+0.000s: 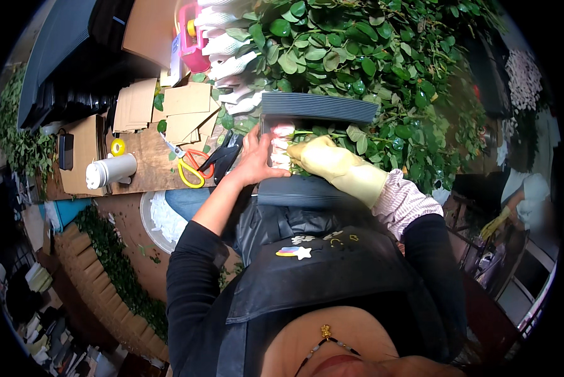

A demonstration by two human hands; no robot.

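A row of pale pink roses lies in a dark grey corrugated sheet, whose near flap rests against my apron. My bare left hand spans the flower-head end of the row, thumb and fingers spread apart along the heads. In a pale yellow rubber glove, my right hand reaches in from the right. Its fingers are closed together at a rose just below the heads; the fingertips are partly hidden. Leafy stems cover the table beyond and to the right.
Left on the wooden table are orange-and-yellow-handled scissors, cardboard pieces, a white cylindrical container and a yellow tape roll. White-wrapped bundles stand by a pink holder. A tub sits below. Another person's gloved hand shows far right.
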